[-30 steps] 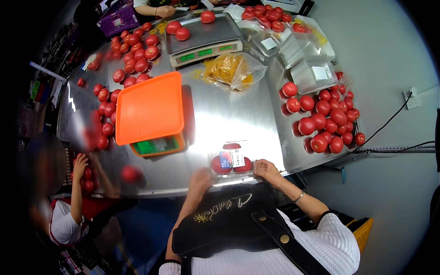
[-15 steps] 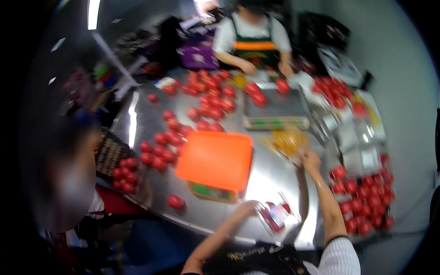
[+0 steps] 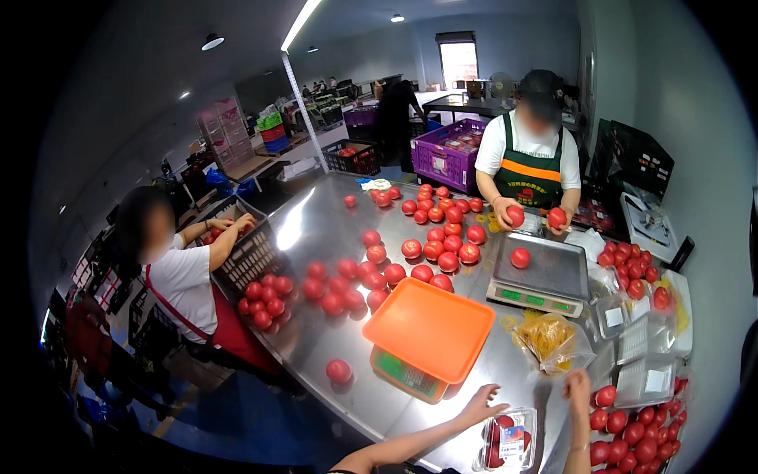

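A clear plastic box of tomatoes (image 3: 507, 439) with a printed label lies at the table's near edge. My left hand (image 3: 480, 404) is beside its upper left corner, fingers spread, holding nothing. On the other side, my right hand (image 3: 579, 389) hangs just below a clear bag of yellow rubber bands (image 3: 546, 338). Its fingers are curled together; whatever is in them is too small to make out. An orange tray (image 3: 429, 328) rests on a green-lit scale (image 3: 407, 378) to the left of the bag.
Loose tomatoes (image 3: 433, 250) cover the steel table's (image 3: 316, 371) middle. Across it, a co-worker (image 3: 530, 162) holds two tomatoes over a second scale (image 3: 538, 272). Another person (image 3: 185, 276) reaches into a black crate (image 3: 245, 257) at left. Empty clear boxes (image 3: 646, 379) and more tomatoes (image 3: 636, 442) line the right.
The view has tilted up and turned left. My right hand has drawn back from the rubber-band bag toward me. My left hand stays beside the box. The co-worker opposite now holds two tomatoes.
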Motion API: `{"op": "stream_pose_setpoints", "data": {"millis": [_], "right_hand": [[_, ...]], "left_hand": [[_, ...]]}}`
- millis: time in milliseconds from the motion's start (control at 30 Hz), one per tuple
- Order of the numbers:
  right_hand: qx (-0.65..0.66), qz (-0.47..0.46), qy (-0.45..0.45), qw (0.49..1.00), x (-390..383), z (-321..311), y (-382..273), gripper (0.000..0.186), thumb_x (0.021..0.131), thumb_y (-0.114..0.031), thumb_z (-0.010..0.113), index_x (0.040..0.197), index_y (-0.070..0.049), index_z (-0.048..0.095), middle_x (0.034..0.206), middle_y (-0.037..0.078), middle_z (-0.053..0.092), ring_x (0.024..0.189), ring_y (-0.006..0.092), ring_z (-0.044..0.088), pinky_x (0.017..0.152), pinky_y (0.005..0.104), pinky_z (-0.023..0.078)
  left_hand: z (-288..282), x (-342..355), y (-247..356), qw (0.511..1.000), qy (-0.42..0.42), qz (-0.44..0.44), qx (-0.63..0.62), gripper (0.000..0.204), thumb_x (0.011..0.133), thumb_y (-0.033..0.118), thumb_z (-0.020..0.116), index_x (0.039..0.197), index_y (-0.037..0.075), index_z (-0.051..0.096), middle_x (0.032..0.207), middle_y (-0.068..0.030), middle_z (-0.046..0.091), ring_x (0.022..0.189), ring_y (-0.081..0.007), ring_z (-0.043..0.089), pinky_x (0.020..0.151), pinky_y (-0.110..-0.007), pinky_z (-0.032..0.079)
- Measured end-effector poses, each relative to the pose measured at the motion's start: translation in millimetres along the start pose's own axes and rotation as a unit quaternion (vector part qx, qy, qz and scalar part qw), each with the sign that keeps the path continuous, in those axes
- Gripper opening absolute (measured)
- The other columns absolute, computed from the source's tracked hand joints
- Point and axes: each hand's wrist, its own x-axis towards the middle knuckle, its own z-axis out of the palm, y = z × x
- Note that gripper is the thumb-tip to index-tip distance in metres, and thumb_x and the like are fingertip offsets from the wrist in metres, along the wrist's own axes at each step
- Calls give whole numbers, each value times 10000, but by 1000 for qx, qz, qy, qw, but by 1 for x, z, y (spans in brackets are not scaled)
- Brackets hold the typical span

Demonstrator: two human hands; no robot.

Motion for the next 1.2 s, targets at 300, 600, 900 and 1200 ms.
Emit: {"op": "stream_pose_setpoints", "data": {"millis": [300, 600, 900, 1200], "right_hand": [[17, 149, -291, 945, -102, 17, 1, 214, 928, -229, 551, 847, -39, 603, 560, 36, 537, 490, 149, 535, 458, 254, 391], [-593, -146, -276, 742, -75, -25, -36, 283, 847, -382, 590, 1083, -244, 664, 768, 168, 662, 696, 382, 627, 623, 481, 493], [-411, 121, -342, 836, -96, -31, 73, 387, 901, -360, 543, 1175, -91, 596, 622, 54, 638, 621, 141, 645, 556, 270, 509], [-301, -1, -255, 919, -178, 73, 44, 361, 944, -305, 493, 1193, -50, 550, 787, 110, 638, 712, 230, 593, 662, 330, 478]], "left_hand": [[-6, -25, 58, 749, -312, -121, -572, 292, 982, 275, 460, 797, 59, 524, 652, -10, 493, 739, -127, 545, 771, -272, 460], [-77, -26, 69, 818, -319, 77, 472, 747, 763, 538, 656, 1330, 87, 474, 891, -164, 678, 859, -314, 654, 699, -430, 502], [-23, -44, -41, 897, -429, -101, 28, 846, 824, 442, 667, 1475, 134, 222, 1390, -197, 386, 1220, -321, 458, 916, -377, 451], [-33, -128, 20, 871, -109, -148, -456, 860, 881, 323, 658, 1467, 11, 111, 1378, -180, 385, 1221, -228, 455, 1003, -356, 415]]}}
